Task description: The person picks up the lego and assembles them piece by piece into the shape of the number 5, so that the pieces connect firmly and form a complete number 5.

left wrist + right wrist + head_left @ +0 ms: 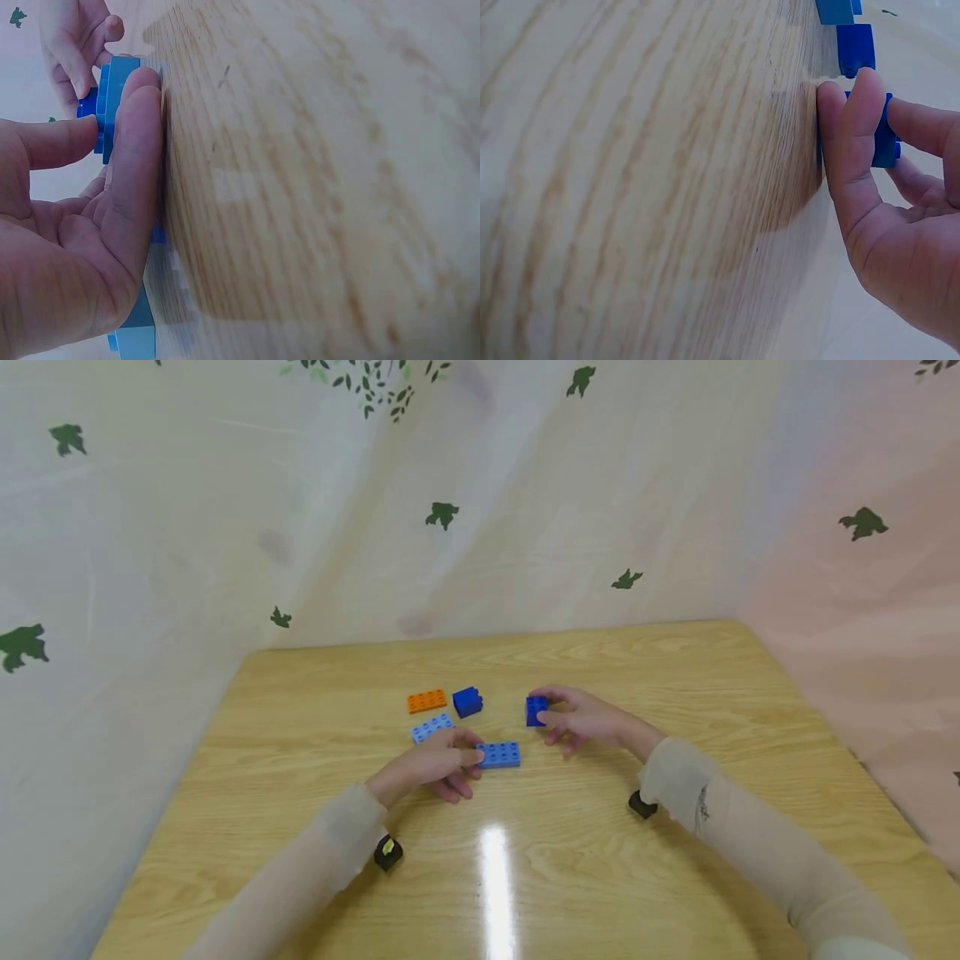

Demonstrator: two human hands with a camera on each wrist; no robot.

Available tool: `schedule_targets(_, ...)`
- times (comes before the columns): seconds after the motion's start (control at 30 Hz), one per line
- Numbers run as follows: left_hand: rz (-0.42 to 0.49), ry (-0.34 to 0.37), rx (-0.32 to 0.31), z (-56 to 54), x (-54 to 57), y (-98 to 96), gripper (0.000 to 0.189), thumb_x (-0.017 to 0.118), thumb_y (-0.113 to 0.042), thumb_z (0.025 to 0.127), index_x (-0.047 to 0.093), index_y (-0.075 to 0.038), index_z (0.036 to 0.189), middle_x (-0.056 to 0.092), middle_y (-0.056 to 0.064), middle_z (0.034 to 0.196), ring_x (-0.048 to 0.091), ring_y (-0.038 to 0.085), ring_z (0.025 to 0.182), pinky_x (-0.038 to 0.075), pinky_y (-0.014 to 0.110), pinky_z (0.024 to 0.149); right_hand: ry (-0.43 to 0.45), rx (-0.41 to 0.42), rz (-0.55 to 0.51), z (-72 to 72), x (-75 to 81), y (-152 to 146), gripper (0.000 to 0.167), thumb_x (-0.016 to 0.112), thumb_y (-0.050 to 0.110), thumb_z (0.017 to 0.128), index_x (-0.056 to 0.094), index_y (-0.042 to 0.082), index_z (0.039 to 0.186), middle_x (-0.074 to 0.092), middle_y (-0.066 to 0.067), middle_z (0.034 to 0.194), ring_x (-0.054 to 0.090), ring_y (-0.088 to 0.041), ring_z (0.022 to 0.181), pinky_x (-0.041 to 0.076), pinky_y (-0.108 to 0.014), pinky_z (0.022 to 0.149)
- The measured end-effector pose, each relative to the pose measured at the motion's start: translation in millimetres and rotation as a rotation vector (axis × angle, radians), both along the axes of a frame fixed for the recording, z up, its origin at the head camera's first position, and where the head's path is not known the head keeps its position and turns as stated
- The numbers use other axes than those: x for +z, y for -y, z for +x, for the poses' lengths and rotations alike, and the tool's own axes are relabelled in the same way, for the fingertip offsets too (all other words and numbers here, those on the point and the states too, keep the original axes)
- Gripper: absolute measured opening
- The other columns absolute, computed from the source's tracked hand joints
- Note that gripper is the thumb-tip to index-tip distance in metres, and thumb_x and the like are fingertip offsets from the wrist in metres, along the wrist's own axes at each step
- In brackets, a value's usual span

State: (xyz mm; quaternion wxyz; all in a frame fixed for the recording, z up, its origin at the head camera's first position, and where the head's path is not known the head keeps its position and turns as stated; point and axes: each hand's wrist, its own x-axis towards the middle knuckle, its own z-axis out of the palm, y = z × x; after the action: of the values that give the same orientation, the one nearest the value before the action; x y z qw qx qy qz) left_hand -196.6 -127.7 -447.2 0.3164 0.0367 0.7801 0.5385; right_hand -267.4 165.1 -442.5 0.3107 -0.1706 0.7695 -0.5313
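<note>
My left hand (435,762) pinches one end of a light blue toy building brick (502,754), its thumb on the studded side in the left wrist view. To its right and slightly farther back, my right hand (592,718) holds a small dark blue building brick (535,710) between thumb and fingers. Part of this brick (885,139) is hidden by fingers in the right wrist view. The two held bricks are apart. Just behind my left hand lies a second light blue brick (432,727), partly covered by that hand.
An orange brick (427,700) lies farther back on the wooden table (600,877). Beside it, another dark blue brick (467,702) rests on its side, studs facing right. A patterned cloth (525,485) hangs behind the table.
</note>
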Motion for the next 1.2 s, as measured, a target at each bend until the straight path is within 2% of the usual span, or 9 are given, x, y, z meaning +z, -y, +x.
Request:
schedule_targets(0.23, -0.006, 0.015, 0.004, 1.4, 2.3, -0.1, 0.035, 0.058, -0.024, 0.104, 0.052, -0.009, 0.135, 0.068, 0.013, 0.101, 0.072, 0.026, 0.071, 0.061, 0.039, 0.062, -0.006, 0.034, 0.001, 4.8, 2.1, 2, 0.053, 0.058, 0.022, 0.105, 0.039, 0.012, 0.153, 0.041, -0.020, 0.141, 0.066, -0.033, 0.096, 0.061, -0.043, 0.069)
schedule_targets(0.53, -0.009, 0.026, -0.003, 2.4, 5.2, 1.4, 0.036, 0.058, -0.026, 0.104, 0.052, -0.009, 0.136, 0.068, 0.013, 0.102, 0.073, 0.027, 0.073, 0.061, 0.039, 0.062, -0.056, 0.115, 0.006, 19.7, 15.9, 16, 0.055, 0.064, 0.033, 0.102, 0.045, 0.015, 0.150, 0.045, -0.015, 0.141, 0.066, -0.034, 0.105, 0.061, -0.047, 0.074)
schedule_targets(0.77, -0.008, 0.028, -0.005, 3.6, 4.7, 2.6, 0.036, 0.058, -0.025, 0.104, 0.051, -0.009, 0.136, 0.068, 0.013, 0.101, 0.073, 0.027, 0.072, 0.061, 0.039, 0.060, -0.085, 0.177, 0.021, 32.4, 19.4, 28, 0.051, 0.062, 0.029, 0.103, 0.047, 0.012, 0.148, 0.047, -0.017, 0.138, 0.064, -0.034, 0.110, 0.061, -0.046, 0.077)
schedule_targets(1.2, -0.011, 0.035, -0.019, 8.0, 5.3, 6.0, 0.036, 0.058, -0.025, 0.104, 0.052, -0.008, 0.136, 0.068, 0.013, 0.100, 0.073, 0.027, 0.072, 0.061, 0.038, 0.060, -0.133, 0.221, 0.007, 45.6, 15.6, 36, 0.048, 0.059, 0.025, 0.105, 0.047, 0.007, 0.148, 0.050, -0.017, 0.134, 0.062, -0.034, 0.110, 0.060, -0.046, 0.080)
